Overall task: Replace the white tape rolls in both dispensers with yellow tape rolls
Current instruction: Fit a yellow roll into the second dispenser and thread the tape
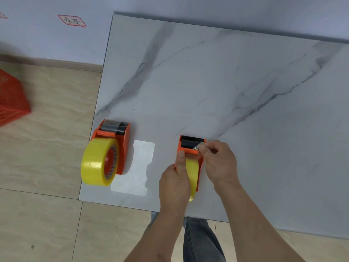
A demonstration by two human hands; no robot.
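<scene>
Two orange tape dispensers stand on the marble table [226,82]. The left dispenser [122,146] carries a yellow tape roll [95,163] and stands untouched at the table's left edge. My left hand [174,180] grips the right dispenser [188,148] and its yellow roll [192,171], thumb pressed on the orange frame. Between thumb and fingers, my right hand [220,161] pinches the loose tape end [197,146] beside the black roller, just below the serrated blade [192,138]. No white roll is in view.
A pale rectangular patch [136,174] lies on the table between the dispensers. An orange mesh basket [11,103] stands on the tiled floor at far left. The near table edge runs just below my wrists, and a wall backs the table.
</scene>
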